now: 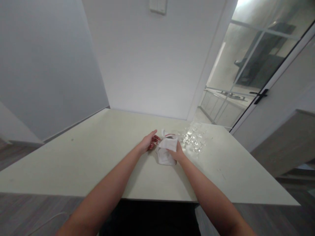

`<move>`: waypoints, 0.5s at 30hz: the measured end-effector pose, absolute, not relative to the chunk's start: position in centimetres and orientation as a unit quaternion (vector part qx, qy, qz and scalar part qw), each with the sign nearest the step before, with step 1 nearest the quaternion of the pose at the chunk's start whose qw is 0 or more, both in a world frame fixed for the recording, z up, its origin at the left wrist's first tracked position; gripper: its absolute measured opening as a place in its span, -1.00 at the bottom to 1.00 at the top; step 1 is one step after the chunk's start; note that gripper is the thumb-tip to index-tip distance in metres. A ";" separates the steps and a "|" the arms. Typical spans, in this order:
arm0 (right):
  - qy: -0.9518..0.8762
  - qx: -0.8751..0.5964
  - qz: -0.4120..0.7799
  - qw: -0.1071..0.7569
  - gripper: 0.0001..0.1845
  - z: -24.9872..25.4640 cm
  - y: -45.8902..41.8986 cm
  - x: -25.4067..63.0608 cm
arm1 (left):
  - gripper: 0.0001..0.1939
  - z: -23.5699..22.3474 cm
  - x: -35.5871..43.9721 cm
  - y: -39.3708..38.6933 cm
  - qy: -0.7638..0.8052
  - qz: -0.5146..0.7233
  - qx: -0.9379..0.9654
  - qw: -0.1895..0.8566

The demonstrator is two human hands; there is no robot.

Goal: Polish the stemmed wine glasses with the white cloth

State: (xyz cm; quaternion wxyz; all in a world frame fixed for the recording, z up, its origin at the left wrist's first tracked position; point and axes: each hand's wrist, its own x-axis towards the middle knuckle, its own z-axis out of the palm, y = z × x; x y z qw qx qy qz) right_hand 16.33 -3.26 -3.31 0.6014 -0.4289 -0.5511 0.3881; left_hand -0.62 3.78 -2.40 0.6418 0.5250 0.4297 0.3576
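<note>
My left hand [148, 142] curls around the base end of a small clear glass [154, 143] that lies over the cream table [98, 157]. My right hand [177, 153] grips a white cloth [166, 149] wrapped about the other end of that glass. Part of the cloth hangs onto the tabletop. Most of the glass is hidden by the cloth and my fingers.
Several clear glasses [194, 137] stand together just right of my hands, toward the table's far right corner. White walls meet behind the table. A glass door with a black handle [259, 96] is at the right. A wooden cabinet [287, 144] stands beyond the right edge.
</note>
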 end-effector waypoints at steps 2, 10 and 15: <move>-0.534 -0.419 0.379 0.629 -0.61 -3.6 -2.6 16.3 | -0.46 -2.2 -0.6 3.6 0.418 0.405 0.549 0.600; -0.314 -0.345 0.623 0.628 -0.73 -3.2 -2.1 15.9 | -0.61 -1.9 -0.6 2.4 0.279 0.567 0.630 0.452; -0.396 -0.343 0.648 0.552 -0.75 -3.8 -2.4 16.2 | -0.64 -2.4 -1.3 2.5 0.244 0.559 0.693 0.385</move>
